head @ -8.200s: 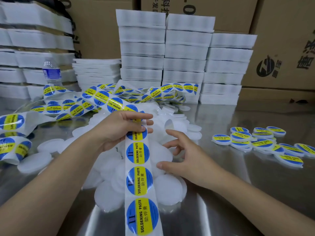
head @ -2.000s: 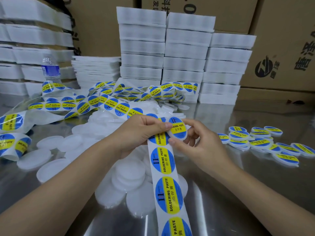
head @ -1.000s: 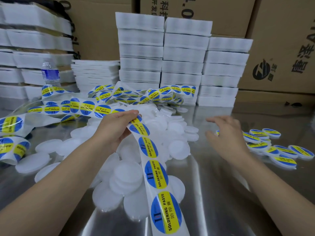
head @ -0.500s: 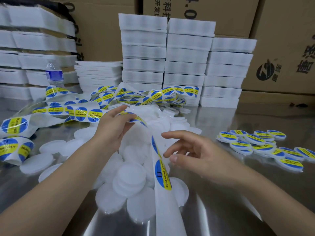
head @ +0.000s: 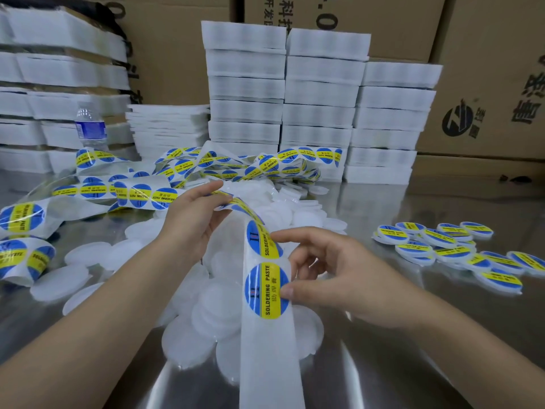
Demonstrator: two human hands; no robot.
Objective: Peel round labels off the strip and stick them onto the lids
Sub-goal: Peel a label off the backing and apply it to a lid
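A white backing strip (head: 267, 343) with round blue-and-yellow "SOLDERING PASTE" labels runs from the tangled pile at the back down toward me. My left hand (head: 191, 222) pinches the strip higher up. My right hand (head: 333, 270) holds the strip lower down, thumb on the right edge of the lowest label (head: 267, 290), index finger on the label above it. Below that label the strip is bare. Plain white lids (head: 203, 317) lie heaped under both hands. Lids with labels on them (head: 442, 246) lie in a group at the right.
Loose label strip (head: 182, 169) is piled behind the lids and off to the left on the shiny metal table (head: 398, 364). Stacks of white foam trays (head: 321, 113) and cardboard boxes (head: 486, 84) stand at the back. A water bottle (head: 90, 128) stands at the back left.
My right hand came back from the labelled lids at the right and took hold of the strip at its lowest label. My left hand kept its hold on the strip.
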